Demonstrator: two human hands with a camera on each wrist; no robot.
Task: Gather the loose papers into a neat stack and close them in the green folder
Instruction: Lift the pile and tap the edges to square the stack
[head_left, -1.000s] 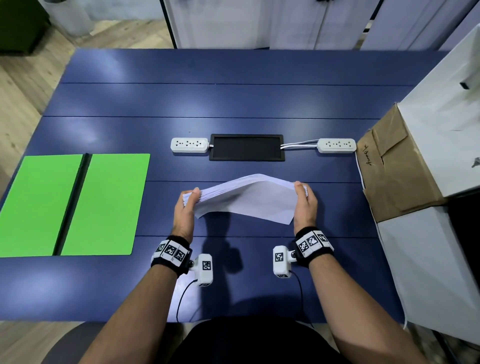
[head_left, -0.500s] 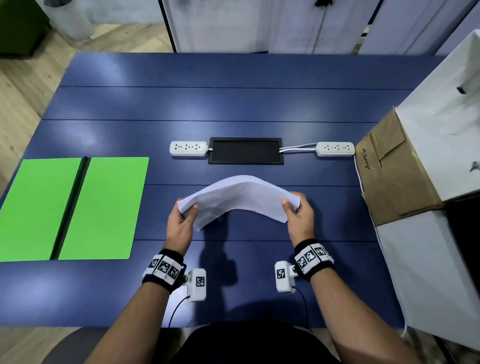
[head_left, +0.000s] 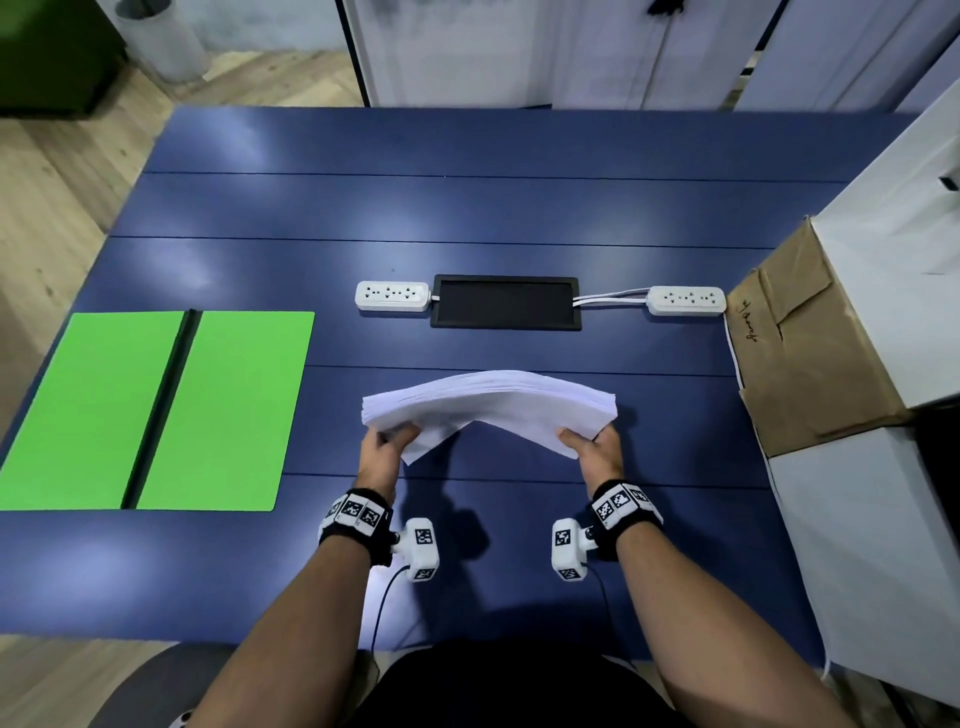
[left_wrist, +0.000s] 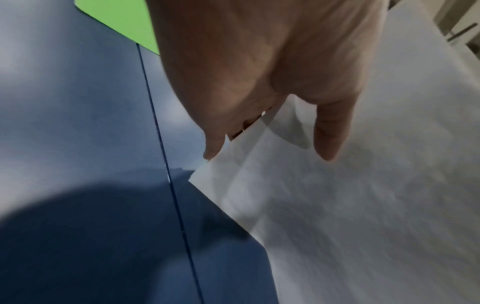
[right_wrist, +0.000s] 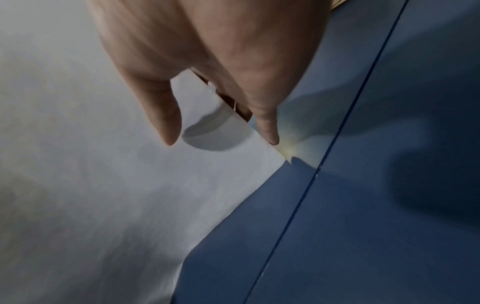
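Observation:
A stack of white papers (head_left: 488, 402) arches upward above the middle of the blue table (head_left: 467, 208). My left hand (head_left: 387, 444) grips its left end, thumb on top and fingers underneath. My right hand (head_left: 589, 444) grips the right end the same way. In the left wrist view the thumb lies on the papers (left_wrist: 363, 205), with the hand (left_wrist: 265, 142) at their edge. The right wrist view shows the same hold on the papers (right_wrist: 91, 185) by the hand (right_wrist: 223, 131). The green folder (head_left: 156, 410) lies open and flat at the left of the table, a black spine down its middle.
A black panel (head_left: 505, 301) is set into the table behind the papers, with a white power strip (head_left: 392, 295) to its left and another (head_left: 685, 300) to its right. A brown cardboard box (head_left: 800, 343) and white boxes (head_left: 883, 545) crowd the right edge.
The paper stack has turned so that its far edge shows as a thick layered band. Both hands have shifted toward me along the stack's ends and still grip it.

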